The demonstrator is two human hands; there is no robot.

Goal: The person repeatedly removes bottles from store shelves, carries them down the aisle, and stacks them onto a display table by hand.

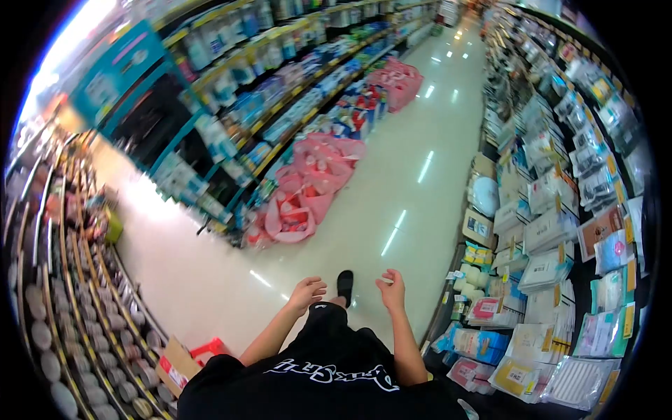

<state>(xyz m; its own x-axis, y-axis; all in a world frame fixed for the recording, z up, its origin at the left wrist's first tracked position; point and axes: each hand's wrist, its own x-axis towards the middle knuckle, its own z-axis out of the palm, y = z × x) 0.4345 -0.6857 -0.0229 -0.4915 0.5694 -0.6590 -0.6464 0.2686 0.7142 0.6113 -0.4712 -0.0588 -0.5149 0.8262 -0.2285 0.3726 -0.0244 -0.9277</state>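
Note:
In front of my black shirt, my left hand point(306, 294) hangs in the air with fingers loosely bent and nothing in it. To its right my right hand point(392, 288) is raised too, its thumb and fingers apart and holding nothing. Neither hand touches any goods. Between them, below, a foot in a black slipper point(345, 283) stands on the shiny pale floor point(364, 245). Closest to my right hand is the right-hand shelf with white rolls point(472, 280) and flat packaged goods point(539, 269).
Pink bags point(301, 203) with red and white packs stand along the left shelf's foot, with another pink bag point(395, 82) farther up the aisle. A teal display rack point(161, 119) ends that shelf. At lower left are curved racks point(91, 301) and a cardboard box point(175, 367).

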